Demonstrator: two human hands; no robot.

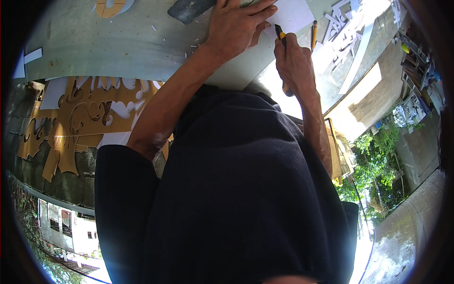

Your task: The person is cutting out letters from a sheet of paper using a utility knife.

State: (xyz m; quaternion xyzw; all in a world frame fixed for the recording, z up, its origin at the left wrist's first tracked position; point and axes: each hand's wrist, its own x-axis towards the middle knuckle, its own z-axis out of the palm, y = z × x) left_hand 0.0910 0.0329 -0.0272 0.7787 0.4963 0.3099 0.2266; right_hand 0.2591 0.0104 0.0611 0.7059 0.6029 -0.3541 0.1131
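My right hand (295, 64) is closed around a yellow-and-black utility knife (282, 36), its dark tip pointing up toward the white sheet (295, 16) on the table. To its left, my left hand (236, 26) lies with fingers stretched out, the fingertips at the left edge of that sheet. A dark, flat, worn piece (189, 9) of a material I cannot make out rests beside my left hand. Just right of the sheet lies a yellow pencil (314, 35).
Cut white letters and scraps (345, 31) are heaped at the right of the grey-green table (118, 52). A rounded tan-and-white cutout (111, 7) sits at the far left. Brown boards with cut-out curls (85, 109) stand below the table's left edge. Small white chips dot the tabletop.
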